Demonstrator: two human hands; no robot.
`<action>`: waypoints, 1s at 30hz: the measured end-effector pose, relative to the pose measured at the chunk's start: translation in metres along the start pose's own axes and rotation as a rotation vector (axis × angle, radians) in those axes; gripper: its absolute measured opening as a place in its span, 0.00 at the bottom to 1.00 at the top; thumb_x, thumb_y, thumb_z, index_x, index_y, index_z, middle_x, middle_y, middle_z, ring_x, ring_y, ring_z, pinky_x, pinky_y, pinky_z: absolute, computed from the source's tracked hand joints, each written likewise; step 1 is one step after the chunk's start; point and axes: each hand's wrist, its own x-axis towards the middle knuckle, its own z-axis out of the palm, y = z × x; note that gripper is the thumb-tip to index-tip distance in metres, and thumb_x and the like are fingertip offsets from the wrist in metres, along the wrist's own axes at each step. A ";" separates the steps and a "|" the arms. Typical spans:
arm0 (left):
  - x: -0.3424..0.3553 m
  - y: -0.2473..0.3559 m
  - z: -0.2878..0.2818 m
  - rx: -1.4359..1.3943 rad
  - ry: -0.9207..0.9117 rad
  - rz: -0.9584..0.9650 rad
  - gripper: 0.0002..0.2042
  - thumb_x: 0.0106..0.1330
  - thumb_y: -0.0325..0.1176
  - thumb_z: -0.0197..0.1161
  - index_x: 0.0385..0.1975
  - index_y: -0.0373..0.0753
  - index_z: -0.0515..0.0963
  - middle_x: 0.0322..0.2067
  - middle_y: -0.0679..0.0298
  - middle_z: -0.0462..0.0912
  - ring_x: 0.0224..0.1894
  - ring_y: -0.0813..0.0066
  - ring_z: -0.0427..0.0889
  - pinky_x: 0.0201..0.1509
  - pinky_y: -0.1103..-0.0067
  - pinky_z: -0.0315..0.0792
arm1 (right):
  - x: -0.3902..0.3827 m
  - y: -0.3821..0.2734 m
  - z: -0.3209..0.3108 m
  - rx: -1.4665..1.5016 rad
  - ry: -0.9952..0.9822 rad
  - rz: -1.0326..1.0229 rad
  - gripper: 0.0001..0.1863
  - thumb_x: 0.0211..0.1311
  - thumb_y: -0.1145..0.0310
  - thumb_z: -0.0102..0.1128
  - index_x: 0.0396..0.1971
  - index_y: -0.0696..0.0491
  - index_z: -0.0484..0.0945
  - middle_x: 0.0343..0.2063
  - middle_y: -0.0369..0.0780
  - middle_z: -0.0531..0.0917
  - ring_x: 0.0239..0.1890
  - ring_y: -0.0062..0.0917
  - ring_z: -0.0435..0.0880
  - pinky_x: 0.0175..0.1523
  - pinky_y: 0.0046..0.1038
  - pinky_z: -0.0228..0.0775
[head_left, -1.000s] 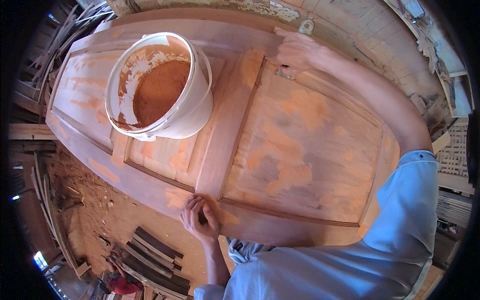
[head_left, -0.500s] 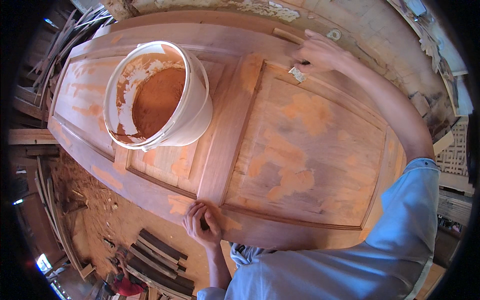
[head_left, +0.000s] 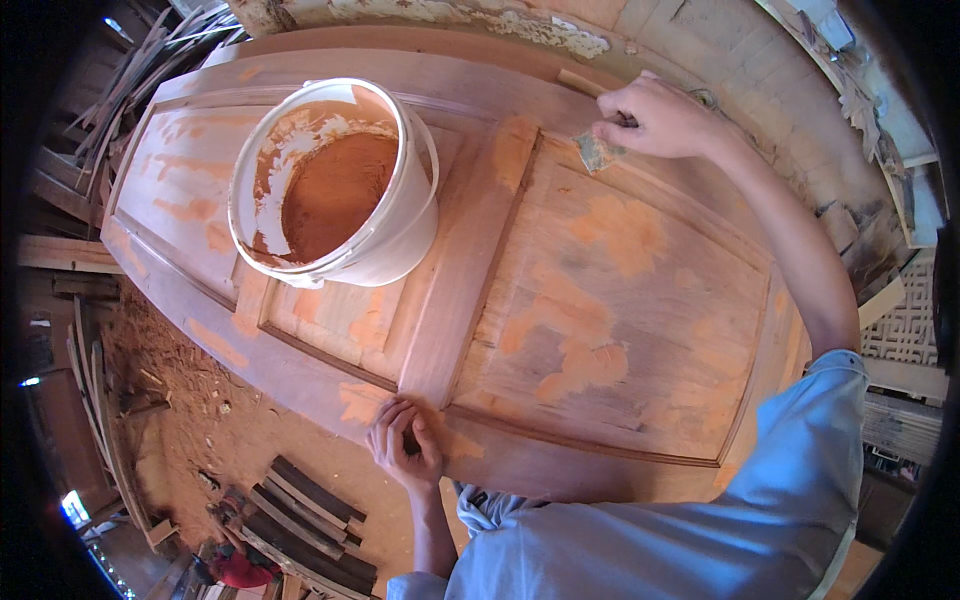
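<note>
A wooden panelled door (head_left: 440,340) lies flat before me, with orange filler smeared in patches over its panels and frame. My right hand (head_left: 660,115) is closed on a small putty knife (head_left: 597,153); its stained blade is at the top edge of the right panel, while the handle is hidden in my fist. My left hand (head_left: 405,440) rests at the door's near edge, fingers curled loosely, with nothing visible in them. On the door's left half stands a white bucket (head_left: 400,235), its inside coated with orange-brown filler (head_left: 340,195).
A wooden strip (head_left: 582,82) lies along the door's far edge. Loose slats (head_left: 150,75) are heaped at the far left. Dark boards (head_left: 310,520) lie on the dusty floor (head_left: 185,380) below. A person in red (head_left: 240,570) is at the lower left.
My right hand has moved slightly right and nearer, and the putty knife's blade has turned to show more of its face. My left hand stays at the door's edge. The view has shifted a little.
</note>
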 end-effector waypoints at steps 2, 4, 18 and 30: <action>0.002 0.002 0.000 -0.002 0.008 0.003 0.06 0.63 0.33 0.63 0.33 0.39 0.82 0.38 0.59 0.86 0.49 0.59 0.83 0.56 0.67 0.68 | -0.003 -0.022 -0.023 0.066 0.024 -0.008 0.20 0.69 0.59 0.58 0.20 0.55 0.68 0.16 0.40 0.70 0.23 0.30 0.65 0.35 0.34 0.61; 0.004 0.003 -0.001 -0.009 0.007 0.021 0.06 0.62 0.33 0.63 0.33 0.39 0.82 0.38 0.60 0.86 0.49 0.59 0.83 0.56 0.67 0.68 | -0.004 -0.041 -0.039 0.140 0.120 -0.087 0.19 0.70 0.61 0.57 0.22 0.56 0.68 0.16 0.40 0.70 0.24 0.29 0.66 0.33 0.34 0.61; 0.005 0.003 -0.011 -0.059 0.022 0.041 0.04 0.60 0.30 0.64 0.32 0.39 0.82 0.39 0.60 0.86 0.50 0.60 0.82 0.55 0.68 0.69 | 0.011 -0.192 -0.033 -0.348 0.340 -0.370 0.27 0.60 0.80 0.52 0.61 0.49 0.70 0.57 0.43 0.70 0.43 0.43 0.84 0.42 0.38 0.85; 0.003 0.003 -0.011 -0.051 0.026 0.066 0.04 0.59 0.31 0.65 0.32 0.41 0.83 0.39 0.63 0.86 0.51 0.65 0.82 0.55 0.68 0.69 | -0.026 -0.132 -0.031 0.597 0.277 -0.165 0.15 0.69 0.75 0.49 0.54 0.55 0.72 0.40 0.38 0.80 0.35 0.22 0.81 0.38 0.27 0.74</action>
